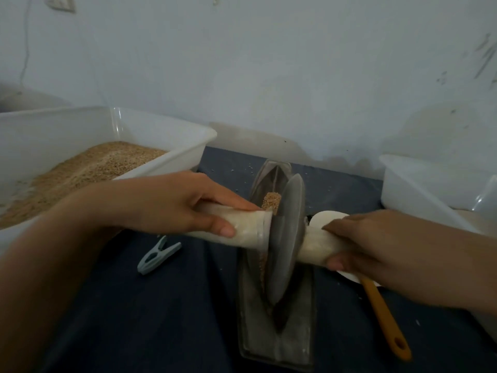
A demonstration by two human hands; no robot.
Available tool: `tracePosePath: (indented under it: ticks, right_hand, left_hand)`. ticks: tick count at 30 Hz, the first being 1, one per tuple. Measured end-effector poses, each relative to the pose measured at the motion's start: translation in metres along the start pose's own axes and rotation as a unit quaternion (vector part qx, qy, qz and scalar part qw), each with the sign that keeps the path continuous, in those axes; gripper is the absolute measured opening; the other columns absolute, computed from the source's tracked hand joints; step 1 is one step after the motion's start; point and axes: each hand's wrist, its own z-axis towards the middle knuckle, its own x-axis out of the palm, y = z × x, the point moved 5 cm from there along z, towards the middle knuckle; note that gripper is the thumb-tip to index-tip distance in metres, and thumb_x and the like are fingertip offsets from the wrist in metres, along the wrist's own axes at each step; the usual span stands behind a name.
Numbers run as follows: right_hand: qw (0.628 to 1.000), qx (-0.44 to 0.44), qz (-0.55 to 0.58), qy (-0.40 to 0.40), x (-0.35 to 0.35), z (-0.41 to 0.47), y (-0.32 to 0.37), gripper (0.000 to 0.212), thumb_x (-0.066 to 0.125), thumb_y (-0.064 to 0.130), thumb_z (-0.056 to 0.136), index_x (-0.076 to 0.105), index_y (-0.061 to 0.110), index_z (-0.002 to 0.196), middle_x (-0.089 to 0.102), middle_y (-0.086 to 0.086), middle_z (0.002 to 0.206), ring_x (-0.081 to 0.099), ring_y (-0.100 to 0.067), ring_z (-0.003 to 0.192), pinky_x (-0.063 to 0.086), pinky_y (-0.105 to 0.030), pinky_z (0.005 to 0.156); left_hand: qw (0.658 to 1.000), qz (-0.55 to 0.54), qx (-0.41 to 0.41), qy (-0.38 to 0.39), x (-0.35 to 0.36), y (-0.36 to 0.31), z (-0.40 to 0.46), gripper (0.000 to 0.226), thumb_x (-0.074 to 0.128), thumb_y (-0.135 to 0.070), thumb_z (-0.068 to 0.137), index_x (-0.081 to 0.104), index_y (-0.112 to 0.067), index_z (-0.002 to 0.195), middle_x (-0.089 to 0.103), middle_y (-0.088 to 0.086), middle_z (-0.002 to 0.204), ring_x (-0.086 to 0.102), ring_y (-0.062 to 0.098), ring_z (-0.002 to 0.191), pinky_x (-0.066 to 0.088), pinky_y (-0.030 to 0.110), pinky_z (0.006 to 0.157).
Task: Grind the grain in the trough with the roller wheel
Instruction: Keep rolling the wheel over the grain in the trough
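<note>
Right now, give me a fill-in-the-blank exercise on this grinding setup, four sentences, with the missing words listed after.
1. The roller wheel stands in the long metal ____.
2. The left hand and right hand each grip one end of the wheel's pale ____.
3. The tub on the left holds a heap of brown ____.
4. A blue-grey clothes peg lies on the dark cloth, to the ____ of the trough.

Missing words: trough; handle; grain; left

Grey roller wheel (286, 238), tan grain (270, 201), white tub (150, 160), yellow-handled spatula (384, 319), dark blue cloth (150, 319).
</note>
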Motion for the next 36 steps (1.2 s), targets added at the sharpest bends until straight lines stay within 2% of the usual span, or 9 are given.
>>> tracePosePath:
  ticks: [3, 8, 12, 18, 21, 25, 29, 33, 36]
  right_hand:
    - [0.997, 0.045, -0.008, -0.067, 0.012, 0.03, -0.018, 0.029, 0.043, 0.04, 0.095, 0.047, 0.025, 0.118, 0.055, 0.006, 0.11, 0.053, -0.01, 0.098, 0.041, -0.022, 0.077]
    - [0.981, 0.087, -0.01, -0.172, 0.021, 0.056, -0.038, 0.039, 0.042, 0.03, 0.098, 0.037, 0.02, 0.135, 0.048, -0.001, 0.128, 0.042, -0.016, 0.115, 0.031, -0.024, 0.086]
    - [0.989, 0.053, -0.032, -0.132, 0.018, 0.042, -0.027, 0.033, 0.046, 0.042, 0.093, 0.046, 0.024, 0.121, 0.053, 0.004, 0.114, 0.047, -0.012, 0.102, 0.03, -0.022, 0.072]
    - [1.0, -0.009, -0.012, -0.001, -0.006, -0.001, 0.001, 0.025, 0.048, 0.059, 0.084, 0.037, 0.038, 0.074, 0.051, 0.011, 0.075, 0.05, -0.002, 0.069, 0.036, -0.018, 0.058]
    - [0.999, -0.006, -0.023, -0.026, -0.004, -0.004, 0.002, 0.02, 0.048, 0.057, 0.085, 0.038, 0.039, 0.085, 0.047, 0.013, 0.079, 0.048, -0.001, 0.072, 0.038, -0.017, 0.062]
    - [0.994, 0.05, -0.043, -0.092, 0.01, 0.027, -0.016, 0.022, 0.047, 0.041, 0.093, 0.05, 0.025, 0.109, 0.058, 0.005, 0.1, 0.054, -0.009, 0.087, 0.039, -0.021, 0.068]
    - [0.979, 0.087, -0.018, -0.182, 0.017, 0.052, -0.033, 0.039, 0.045, 0.032, 0.096, 0.041, 0.019, 0.132, 0.051, -0.001, 0.124, 0.045, -0.017, 0.112, 0.034, -0.026, 0.085]
    - [0.983, 0.068, -0.043, -0.164, 0.02, 0.048, -0.03, 0.039, 0.045, 0.039, 0.094, 0.042, 0.022, 0.129, 0.051, 0.003, 0.123, 0.044, -0.013, 0.11, 0.029, -0.022, 0.077]
    - [0.992, 0.034, -0.059, -0.102, 0.011, 0.033, -0.017, 0.029, 0.047, 0.045, 0.092, 0.048, 0.026, 0.114, 0.055, 0.006, 0.11, 0.05, -0.01, 0.098, 0.03, -0.02, 0.069]
  left_hand:
    - [0.988, 0.112, -0.042, -0.101, 0.001, 0.016, 0.016, 0.042, 0.057, -0.038, 0.088, 0.04, -0.065, 0.115, 0.063, -0.019, 0.117, 0.057, -0.002, 0.099, 0.041, 0.014, 0.084]
    - [0.956, 0.2, -0.079, -0.198, 0.003, 0.036, 0.032, 0.047, 0.053, -0.031, 0.092, 0.04, -0.042, 0.136, 0.06, -0.004, 0.122, 0.055, 0.012, 0.106, 0.037, 0.023, 0.088]
    - [0.972, 0.16, -0.059, -0.162, 0.001, 0.026, 0.024, 0.046, 0.06, -0.035, 0.087, 0.045, -0.053, 0.127, 0.057, -0.025, 0.104, 0.051, -0.01, 0.085, 0.032, 0.006, 0.075]
    - [1.0, -0.01, 0.005, -0.013, -0.002, -0.004, -0.002, 0.043, 0.064, -0.045, 0.078, 0.054, -0.052, 0.12, 0.062, -0.035, 0.108, 0.058, -0.012, 0.1, 0.039, 0.003, 0.081]
    - [1.0, -0.017, 0.005, 0.0, -0.001, -0.004, -0.003, 0.043, 0.065, -0.045, 0.079, 0.056, -0.049, 0.121, 0.063, -0.032, 0.11, 0.057, -0.013, 0.101, 0.038, 0.001, 0.083]
    - [0.986, 0.118, -0.043, -0.114, 0.001, 0.013, 0.015, 0.042, 0.061, -0.037, 0.086, 0.043, -0.061, 0.116, 0.064, -0.025, 0.105, 0.058, -0.004, 0.095, 0.04, 0.011, 0.08]
    - [0.957, 0.194, -0.067, -0.205, 0.004, 0.032, 0.029, 0.047, 0.054, -0.031, 0.092, 0.04, -0.04, 0.135, 0.062, -0.002, 0.118, 0.056, 0.016, 0.105, 0.039, 0.027, 0.088]
    - [0.963, 0.181, -0.06, -0.193, 0.002, 0.029, 0.028, 0.048, 0.059, -0.033, 0.088, 0.044, -0.044, 0.132, 0.055, -0.018, 0.102, 0.05, 0.001, 0.09, 0.03, 0.007, 0.074]
    - [0.982, 0.128, -0.05, -0.129, -0.001, 0.02, 0.016, 0.046, 0.063, -0.039, 0.083, 0.045, -0.057, 0.122, 0.058, -0.028, 0.099, 0.056, -0.005, 0.088, 0.039, 0.008, 0.077]
